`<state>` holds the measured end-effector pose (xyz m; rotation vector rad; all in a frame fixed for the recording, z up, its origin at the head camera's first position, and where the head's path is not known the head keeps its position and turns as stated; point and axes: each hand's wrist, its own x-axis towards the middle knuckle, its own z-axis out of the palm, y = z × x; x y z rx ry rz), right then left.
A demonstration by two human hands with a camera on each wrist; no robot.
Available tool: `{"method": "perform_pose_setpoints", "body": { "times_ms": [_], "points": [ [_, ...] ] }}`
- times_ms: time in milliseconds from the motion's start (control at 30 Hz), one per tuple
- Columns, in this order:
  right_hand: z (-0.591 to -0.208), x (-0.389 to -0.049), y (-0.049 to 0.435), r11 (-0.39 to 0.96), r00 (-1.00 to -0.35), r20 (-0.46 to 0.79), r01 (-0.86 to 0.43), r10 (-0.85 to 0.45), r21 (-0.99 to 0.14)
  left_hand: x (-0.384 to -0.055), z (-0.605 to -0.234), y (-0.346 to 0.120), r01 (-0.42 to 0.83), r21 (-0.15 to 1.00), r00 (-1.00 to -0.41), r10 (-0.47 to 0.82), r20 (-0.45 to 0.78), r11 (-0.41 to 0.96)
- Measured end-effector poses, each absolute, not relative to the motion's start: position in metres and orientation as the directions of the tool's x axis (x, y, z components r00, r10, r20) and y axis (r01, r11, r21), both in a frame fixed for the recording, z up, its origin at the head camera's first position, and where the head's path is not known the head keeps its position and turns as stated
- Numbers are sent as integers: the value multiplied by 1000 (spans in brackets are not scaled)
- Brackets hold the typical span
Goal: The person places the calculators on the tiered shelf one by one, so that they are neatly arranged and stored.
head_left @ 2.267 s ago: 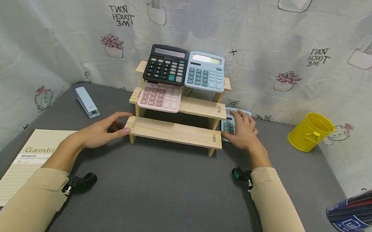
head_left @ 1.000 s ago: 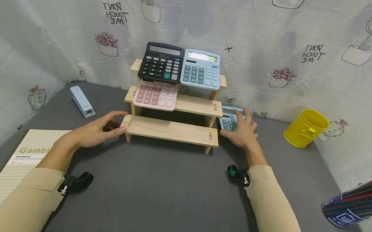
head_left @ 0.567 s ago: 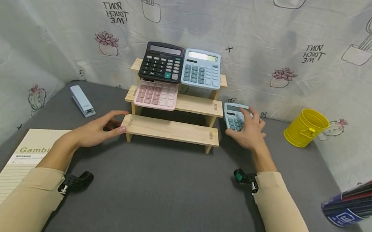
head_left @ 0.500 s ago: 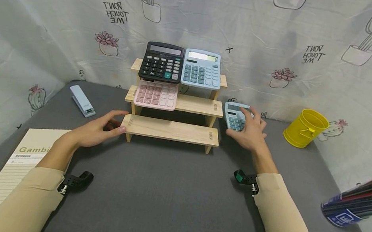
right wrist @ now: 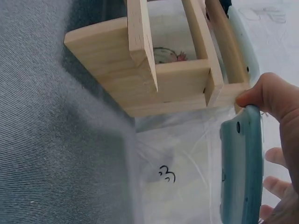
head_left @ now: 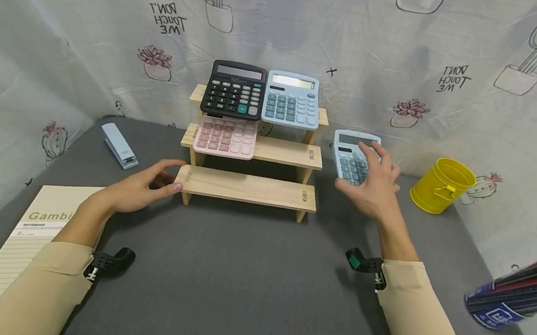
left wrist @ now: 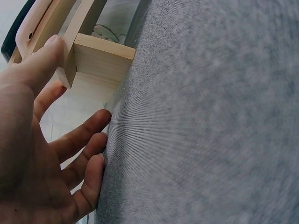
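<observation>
My right hand [head_left: 376,180] holds a light-blue calculator [head_left: 350,165] by its sides, raised above the table right of a three-step wooden rack [head_left: 247,187]. In the right wrist view, that calculator [right wrist: 242,163] is seen edge-on, with the thumb at one end. At the rack's lowest step, my left hand [head_left: 145,189] grips the left end between thumb and index finger; its other fingers are loosely bent near the cloth in the left wrist view. A black calculator [head_left: 234,90] and another light-blue calculator [head_left: 292,100] lean on the top step. A pink calculator [head_left: 226,138] sits on the middle step's left half.
On the grey tabletop [head_left: 239,290], a light-blue stapler [head_left: 119,145] lies at the back left and a notebook [head_left: 29,236] under the left forearm. A yellow bucket [head_left: 441,186] and a tub of pencils [head_left: 515,291] stand on the right. A printed curtain [head_left: 370,44] hangs behind.
My right hand has lifted the light-blue calculator from beside the rack, moving it up and to the right. The left hand has stayed on the rack's end.
</observation>
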<state>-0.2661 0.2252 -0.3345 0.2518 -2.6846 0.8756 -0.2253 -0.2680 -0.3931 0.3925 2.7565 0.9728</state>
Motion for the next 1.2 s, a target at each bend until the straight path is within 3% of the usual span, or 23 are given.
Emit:
{"method": "perform_pose_setpoints", "body": {
  "times_ms": [433, 1200],
  "points": [
    [-334, -242, 217, 706, -849, 515, -437, -119, -557, -224, -395, -268, 180, 641, -946, 311, -96, 746],
    [-335, -222, 177, 643, -811, 511, -557, -285, -526, -225, -390, -267, 185, 648, -944, 316, -91, 739]
  ]
}}
